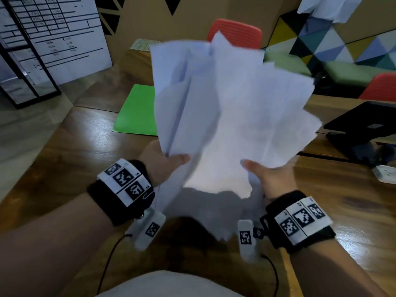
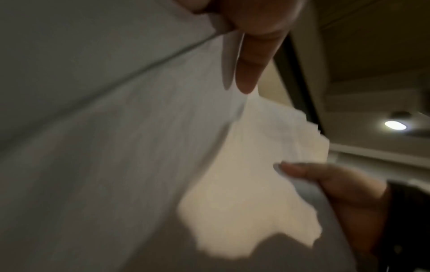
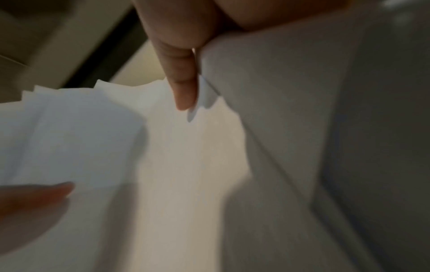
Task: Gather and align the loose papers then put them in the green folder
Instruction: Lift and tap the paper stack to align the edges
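Both hands hold the loose papers (image 1: 231, 108) up off the bench (image 1: 70, 146), in front of the person.

Left hand (image 1: 165, 161): grip closed on the lower left edge of the sheaf, thumb lying across the near face, the other digits hidden behind the paper. The left wrist view confirms the thumb laid along the sheet.

Right hand (image 1: 272, 176): same arrangement on the lower right edge, thumb pressing the near face; the right wrist view shows a digit flat against the paper.

State of the sheaf: gathered, not aligned. Sheets fan out at different angles, corners stick out along the top and right edges, and the bottom edges are ragged and uneven. One sheet on the left shows a lengthwise crease or fold. Motion blur; exact sheet count cannot be told.

Green folder (image 1: 137, 110): lies flat and closed on the bench, beyond the hands and to the left, partly hidden behind the raised papers. Not touched by either hand.

Progress, as judged:
- Gathering: appears done; no stray sheet visible on the bench.
- Aligning: not done; edges need squaring, likely by tapping on the bench.
- Opening the folder and inserting the papers: not begun.

Roughly a third of the way through.
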Motion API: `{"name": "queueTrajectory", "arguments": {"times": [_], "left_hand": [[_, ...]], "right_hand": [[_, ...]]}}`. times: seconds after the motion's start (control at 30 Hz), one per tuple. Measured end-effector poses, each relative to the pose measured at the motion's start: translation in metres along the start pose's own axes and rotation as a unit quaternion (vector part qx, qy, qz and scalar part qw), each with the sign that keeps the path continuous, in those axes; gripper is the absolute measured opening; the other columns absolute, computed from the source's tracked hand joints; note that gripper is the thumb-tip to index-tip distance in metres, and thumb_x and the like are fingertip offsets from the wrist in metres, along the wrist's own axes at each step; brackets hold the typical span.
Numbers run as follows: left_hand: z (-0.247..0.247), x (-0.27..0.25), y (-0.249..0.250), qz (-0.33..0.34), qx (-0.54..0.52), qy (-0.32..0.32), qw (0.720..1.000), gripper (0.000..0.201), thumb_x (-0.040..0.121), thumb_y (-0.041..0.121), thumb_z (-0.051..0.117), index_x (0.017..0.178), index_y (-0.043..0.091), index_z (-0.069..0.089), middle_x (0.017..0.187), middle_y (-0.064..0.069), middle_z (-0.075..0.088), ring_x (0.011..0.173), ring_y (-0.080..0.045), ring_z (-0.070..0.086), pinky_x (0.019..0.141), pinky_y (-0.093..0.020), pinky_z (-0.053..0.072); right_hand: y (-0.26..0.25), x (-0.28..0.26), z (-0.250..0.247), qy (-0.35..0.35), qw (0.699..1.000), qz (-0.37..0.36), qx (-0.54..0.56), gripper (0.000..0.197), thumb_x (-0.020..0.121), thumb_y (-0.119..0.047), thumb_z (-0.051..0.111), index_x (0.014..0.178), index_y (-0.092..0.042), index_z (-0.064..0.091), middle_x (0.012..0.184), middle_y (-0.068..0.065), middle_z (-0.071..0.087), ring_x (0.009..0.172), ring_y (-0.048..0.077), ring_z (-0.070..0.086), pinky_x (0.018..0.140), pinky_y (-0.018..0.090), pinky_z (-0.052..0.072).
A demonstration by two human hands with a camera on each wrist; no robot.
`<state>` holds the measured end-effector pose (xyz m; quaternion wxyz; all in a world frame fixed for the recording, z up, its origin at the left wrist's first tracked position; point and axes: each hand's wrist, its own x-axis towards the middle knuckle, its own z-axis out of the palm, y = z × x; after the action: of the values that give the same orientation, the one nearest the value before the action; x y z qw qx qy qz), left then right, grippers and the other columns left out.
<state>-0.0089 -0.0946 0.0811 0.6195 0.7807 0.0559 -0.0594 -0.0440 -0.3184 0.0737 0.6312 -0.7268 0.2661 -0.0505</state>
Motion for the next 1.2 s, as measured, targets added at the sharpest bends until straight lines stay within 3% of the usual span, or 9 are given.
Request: {"name": "queueTrajectory", "arguments": {"times": [0.17, 0.27, 0.37, 0.47, 0.57, 0.7, 0.83, 1.0, 1.2], "left_hand": [[0.007, -0.005, 0.030, 0.058, -0.007, 0.024, 0.998, 0.016, 0.083, 0.018, 0.064, 0.069, 0.020, 0.056, 0.061, 0.009, 0.054, 0.057, -0.011, 0.053, 0.052, -0.019, 0.042], [-0.007, -0.008, 0.031, 0.074, -0.035, 0.019, 0.996, 0.004, 0.077, 0.023, 0.071, 0.075, 0.023, 0.067, 0.048, 0.017, 0.062, 0.046, 0.004, 0.059, 0.046, -0.009, 0.047], [-0.030, 0.000, 0.023, 0.097, 0.016, 0.026, 0.995, 0.054, 0.033, 0.066, 0.076, 0.076, 0.033, 0.066, 0.081, 0.012, 0.069, 0.078, -0.001, 0.066, 0.074, -0.024, 0.052], [-0.035, 0.004, 0.022, 0.121, 0.008, -0.010, 0.993, 0.075, 0.021, 0.071, 0.078, 0.085, 0.034, 0.066, 0.091, 0.016, 0.069, 0.094, -0.010, 0.064, 0.084, -0.028, 0.051], [-0.020, 0.001, 0.033, 0.096, 0.006, -0.004, 0.995, 0.056, 0.059, 0.042, 0.081, 0.107, 0.019, 0.065, 0.100, 0.009, 0.060, 0.096, -0.007, 0.055, 0.075, -0.012, 0.045], [-0.006, -0.001, 0.046, 0.138, -0.022, 0.043, 0.989, 0.038, 0.075, 0.027, 0.071, 0.109, 0.010, 0.065, 0.097, -0.003, 0.060, 0.091, -0.014, 0.055, 0.074, -0.022, 0.043], [-0.012, -0.011, 0.050, 0.181, -0.094, 0.061, 0.977, 0.021, 0.059, 0.034, 0.079, 0.076, 0.031, 0.067, 0.073, 0.014, 0.071, 0.066, 0.008, 0.065, 0.068, -0.017, 0.056], [-0.014, -0.013, 0.023, 0.134, -0.100, 0.025, 0.986, 0.036, 0.067, -0.001, 0.077, 0.073, 0.028, 0.056, 0.050, 0.025, 0.065, 0.050, 0.017, 0.059, 0.046, -0.002, 0.045], [-0.025, -0.005, -0.013, 0.092, -0.046, -0.039, 0.994, 0.037, 0.062, -0.001, 0.079, 0.076, 0.027, 0.059, 0.055, 0.023, 0.068, 0.054, 0.017, 0.059, 0.048, -0.002, 0.045]], "right_hand": [[-0.027, -0.008, 0.009, -0.026, 0.993, -0.097, 0.056, 0.021, 0.080, -0.020, 0.070, 0.080, -0.012, 0.051, 0.067, -0.008, 0.050, 0.055, -0.004, 0.050, 0.041, -0.005, 0.032], [-0.027, -0.014, -0.002, -0.014, 0.987, -0.119, 0.106, 0.037, 0.080, -0.015, 0.070, 0.112, -0.008, 0.054, 0.098, -0.008, 0.055, 0.086, 0.006, 0.056, 0.052, -0.011, 0.032], [-0.015, -0.016, -0.023, -0.077, 0.979, -0.133, 0.135, 0.063, 0.041, -0.039, 0.091, 0.094, -0.012, 0.072, 0.094, 0.001, 0.071, 0.077, 0.006, 0.069, 0.069, 0.012, 0.054], [-0.005, -0.009, -0.029, -0.121, 0.980, -0.086, 0.133, 0.080, 0.008, -0.048, 0.092, 0.077, -0.010, 0.077, 0.070, 0.001, 0.075, 0.071, 0.020, 0.072, 0.065, 0.026, 0.056], [-0.016, -0.008, -0.013, -0.117, 0.976, -0.119, 0.140, 0.071, 0.039, -0.024, 0.091, 0.104, -0.009, 0.068, 0.091, 0.000, 0.076, 0.089, 0.018, 0.071, 0.074, 0.028, 0.057], [-0.039, -0.017, 0.003, -0.030, 0.966, -0.184, 0.180, 0.029, 0.070, 0.001, 0.075, 0.080, -0.025, 0.065, 0.073, -0.017, 0.074, 0.075, 0.002, 0.069, 0.073, 0.022, 0.055], [-0.046, -0.027, 0.007, 0.012, 0.955, -0.220, 0.199, 0.027, 0.074, -0.005, 0.074, 0.097, -0.018, 0.068, 0.077, -0.017, 0.074, 0.079, 0.000, 0.069, 0.068, 0.016, 0.054], [-0.015, -0.028, 0.011, -0.006, 0.954, -0.210, 0.215, 0.044, 0.070, 0.008, 0.071, 0.102, -0.021, 0.063, 0.088, -0.009, 0.074, 0.088, 0.006, 0.069, 0.075, 0.019, 0.053], [0.003, -0.014, -0.008, -0.125, 0.960, -0.185, 0.169, 0.046, 0.054, -0.006, 0.075, 0.095, -0.024, 0.063, 0.085, -0.014, 0.075, 0.084, 0.003, 0.070, 0.068, 0.015, 0.054]]}}
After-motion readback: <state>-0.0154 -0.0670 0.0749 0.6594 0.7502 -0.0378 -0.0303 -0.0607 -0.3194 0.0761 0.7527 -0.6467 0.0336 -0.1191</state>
